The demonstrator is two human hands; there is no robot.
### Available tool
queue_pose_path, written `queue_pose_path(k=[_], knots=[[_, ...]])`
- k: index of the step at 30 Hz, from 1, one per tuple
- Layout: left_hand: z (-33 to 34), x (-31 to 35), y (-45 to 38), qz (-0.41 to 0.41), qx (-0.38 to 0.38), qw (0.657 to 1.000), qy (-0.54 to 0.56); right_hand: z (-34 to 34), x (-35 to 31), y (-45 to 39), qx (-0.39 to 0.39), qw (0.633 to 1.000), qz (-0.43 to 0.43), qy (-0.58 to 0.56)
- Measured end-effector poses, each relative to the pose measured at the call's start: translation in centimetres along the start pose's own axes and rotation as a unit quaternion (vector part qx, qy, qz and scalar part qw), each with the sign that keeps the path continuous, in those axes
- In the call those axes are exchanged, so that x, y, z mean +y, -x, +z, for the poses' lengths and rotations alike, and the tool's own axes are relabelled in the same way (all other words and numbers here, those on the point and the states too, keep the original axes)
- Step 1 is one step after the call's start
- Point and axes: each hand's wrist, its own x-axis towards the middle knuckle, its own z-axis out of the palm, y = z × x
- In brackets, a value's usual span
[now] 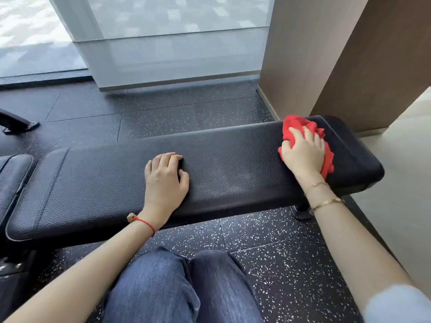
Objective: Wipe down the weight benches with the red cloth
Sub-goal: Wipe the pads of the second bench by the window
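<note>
1. Knees in blue denim (184, 287) are seen at the bottom centre, closest to the lens, over a black rubber floor (279, 264) flecked with white.
2. At far left, a separate black seat pad (14, 178) is noted, set just beside the end of the long pad with a narrow gap between them.
3. A black weight bench (112, 183) is recorded running across the view from lower left to upper right; its pebbled upholstery has a stitched seam near the left end and a rounded right end.
4. The left hand (165, 180) is laid palm down on the middle of the bench top, fingers loosely bent, nothing grasped. A red string bracelet (144, 223) is worn at the wrist.
5. A faint duller patch is visible on the upholstery between the two hands.
6. The red cloth (300, 129) is found at the right end of the bench top, bunched and wrinkled, bright red, with folds showing beyond the fingertips and along the hand's right side.
7. The right hand (303, 152) is pressed onto the cloth, fingers curled into the fabric and gripping it. Two thin gold bracelets (325, 202) are worn at the wrist.
8. Behind the bench, a frosted glass panel (163, 43) and a brown wall panel (326, 54) are observed.
</note>
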Motion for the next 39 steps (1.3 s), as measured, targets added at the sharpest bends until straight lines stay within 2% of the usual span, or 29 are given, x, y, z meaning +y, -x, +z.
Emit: queue_pose_path(k=[2,3,8,10,12,16,20,24,28,32,39], knots=[[-0.1,0.2,-0.1,-0.005,-0.004,1.000,-0.001,0.7,-2.3,-0.7,-0.007,0.999,0.036,0.001],[-0.1,0.2,-0.2,-0.006,-0.005,1.000,0.000,0.9,-3.6,-0.6,-0.023,1.000,0.020,-0.002],[0.0,-0.1,-0.1,-0.005,-0.004,1.000,0.006,1.6,-9.4,3.4,-0.105,0.976,-0.186,-0.040],[-0.1,-0.1,0.1,-0.004,-0.002,1.000,0.011,1.5,-10.2,6.0,-0.127,0.955,-0.263,-0.053],[-0.2,-0.1,0.1,0.000,0.000,1.000,0.017,0.9,-9.4,7.9,-0.142,0.940,-0.303,-0.069],[0.0,-0.4,0.3,0.008,-0.007,1.000,0.017,-0.5,-4.8,9.2,-0.111,0.957,-0.258,-0.067],[0.1,-0.3,0.2,0.010,-0.009,1.000,0.010,-1.7,0.4,6.9,-0.042,0.989,-0.139,-0.037],[0.2,-0.2,0.2,0.009,-0.004,1.000,0.003,-2.0,4.2,3.4,0.025,1.000,-0.013,-0.002],[0.3,-0.1,0.1,0.009,0.001,1.000,-0.009,-1.4,5.8,-0.8,0.023,0.996,0.084,0.010],[0.4,0.1,-0.1,0.008,0.001,1.000,-0.021,-0.6,4.0,-4.4,-0.019,0.999,0.050,-0.009],[0.3,0.2,-0.1,0.002,0.001,1.000,-0.011,1.4,-5.5,-1.6,-0.103,0.982,-0.154,-0.023]])
